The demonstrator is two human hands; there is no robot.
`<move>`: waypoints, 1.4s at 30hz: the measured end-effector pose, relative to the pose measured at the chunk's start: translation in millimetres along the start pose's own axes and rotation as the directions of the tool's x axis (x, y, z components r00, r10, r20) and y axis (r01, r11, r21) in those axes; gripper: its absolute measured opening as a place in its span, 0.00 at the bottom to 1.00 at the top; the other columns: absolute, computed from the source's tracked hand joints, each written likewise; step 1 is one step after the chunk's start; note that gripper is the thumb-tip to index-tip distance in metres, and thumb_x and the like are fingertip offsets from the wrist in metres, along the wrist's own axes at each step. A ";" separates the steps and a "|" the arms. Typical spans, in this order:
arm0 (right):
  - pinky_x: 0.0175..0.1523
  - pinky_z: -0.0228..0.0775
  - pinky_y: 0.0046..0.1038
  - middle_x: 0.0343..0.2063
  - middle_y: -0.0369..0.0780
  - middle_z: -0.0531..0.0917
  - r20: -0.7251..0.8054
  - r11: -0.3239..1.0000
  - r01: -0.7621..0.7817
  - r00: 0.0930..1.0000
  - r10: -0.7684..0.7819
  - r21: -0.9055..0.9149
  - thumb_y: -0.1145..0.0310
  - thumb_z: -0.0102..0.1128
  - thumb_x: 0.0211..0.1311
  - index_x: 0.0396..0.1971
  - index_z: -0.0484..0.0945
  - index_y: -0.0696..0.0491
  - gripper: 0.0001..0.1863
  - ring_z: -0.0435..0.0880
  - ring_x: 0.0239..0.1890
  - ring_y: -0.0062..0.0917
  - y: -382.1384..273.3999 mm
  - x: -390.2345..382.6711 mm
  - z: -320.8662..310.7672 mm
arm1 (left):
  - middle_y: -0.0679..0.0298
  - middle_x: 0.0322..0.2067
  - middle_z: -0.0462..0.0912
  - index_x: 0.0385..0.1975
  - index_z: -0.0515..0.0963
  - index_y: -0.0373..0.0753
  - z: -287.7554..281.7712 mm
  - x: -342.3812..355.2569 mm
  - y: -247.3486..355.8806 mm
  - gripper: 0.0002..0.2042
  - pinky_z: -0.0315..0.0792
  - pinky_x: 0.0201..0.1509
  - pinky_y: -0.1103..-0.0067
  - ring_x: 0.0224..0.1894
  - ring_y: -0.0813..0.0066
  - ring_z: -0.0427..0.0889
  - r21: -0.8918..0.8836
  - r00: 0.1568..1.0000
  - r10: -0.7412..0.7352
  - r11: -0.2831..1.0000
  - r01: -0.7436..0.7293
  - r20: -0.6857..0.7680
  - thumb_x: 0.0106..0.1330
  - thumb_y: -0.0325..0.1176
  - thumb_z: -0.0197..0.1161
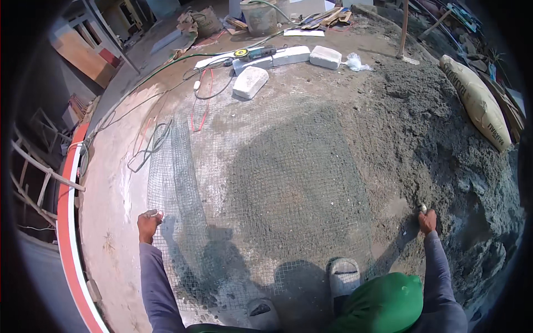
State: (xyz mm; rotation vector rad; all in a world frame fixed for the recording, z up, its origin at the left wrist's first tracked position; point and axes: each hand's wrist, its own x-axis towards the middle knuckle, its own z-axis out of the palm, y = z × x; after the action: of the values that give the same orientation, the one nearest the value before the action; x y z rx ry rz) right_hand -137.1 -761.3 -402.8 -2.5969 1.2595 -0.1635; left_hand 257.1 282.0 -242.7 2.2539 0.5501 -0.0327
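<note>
My left hand [148, 226] is closed at the left edge of a wire mesh sheet [219, 144] spread over the ground. Whether its fingers grip the mesh edge cannot be made out. Out to the right, my right hand [427, 221] is closed in a fist beside the heap of grey sand or mortar [411, 122]. A small pale rounded end shows above that fist, too small to name. A denser band of mesh [186, 172] runs along the sheet's left side. Under the mesh's middle lies a dark, roughly round patch of grey material [288, 183].
Beyond the mesh, an angle grinder [258, 54] lies on white blocks [288, 56], with another white block [251, 82] in front. Cables and a green hose [166, 67] cross the ground. A full sack [477, 102] leans on the heap. A bucket [259, 19] stands at the back.
</note>
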 end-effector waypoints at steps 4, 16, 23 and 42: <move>0.59 0.75 0.53 0.47 0.57 0.86 -0.089 0.998 0.041 0.995 -0.037 0.044 0.51 0.67 0.66 0.51 0.81 0.62 0.28 0.84 0.54 0.58 -15.3 -7.7 -2.0 | 0.58 0.35 0.92 0.54 0.86 0.22 -2.4 -10.4 1.4 0.21 0.82 0.40 0.78 0.33 0.75 0.87 0.051 0.999 0.020 0.999 -0.019 -0.027 0.66 0.31 0.79; 0.41 0.74 0.55 0.30 0.53 0.84 -0.088 0.792 0.610 0.788 -0.610 -0.021 0.62 0.69 0.64 0.46 0.78 0.56 0.17 0.85 0.35 0.56 -303.4 -99.9 -70.2 | 0.56 0.34 0.92 0.51 0.88 0.25 0.3 -22.1 25.7 0.20 0.83 0.41 0.76 0.32 0.72 0.89 0.066 0.996 0.025 0.998 -0.020 -0.082 0.64 0.33 0.81; 0.31 0.72 0.43 0.23 0.44 0.82 -0.097 0.846 0.383 0.922 -0.375 0.372 0.64 0.68 0.67 0.41 0.80 0.56 0.12 0.82 0.23 0.39 -253.0 -122.7 -30.5 | 0.55 0.33 0.92 0.49 0.88 0.25 3.7 -20.7 15.4 0.19 0.83 0.39 0.76 0.32 0.73 0.89 0.021 0.995 0.014 1.000 -0.012 -0.098 0.64 0.32 0.81; 0.35 0.72 0.36 0.20 0.36 0.82 0.348 0.865 -0.455 0.862 0.369 0.210 0.42 0.67 0.75 0.38 0.88 0.59 0.29 0.79 0.26 0.22 28.4 -231.5 -113.8 | 0.41 0.72 0.74 0.77 0.68 0.25 -44.3 110.8 -83.7 0.37 0.68 0.80 0.62 0.75 0.53 0.74 0.006 0.938 -0.058 0.998 0.059 0.342 0.81 0.51 0.66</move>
State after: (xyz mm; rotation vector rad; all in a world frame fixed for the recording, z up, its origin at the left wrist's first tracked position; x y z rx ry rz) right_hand -325.9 -616.4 -299.2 -1.9606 1.5159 0.1171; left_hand 317.5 404.6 -293.3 2.1615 0.4267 -0.4453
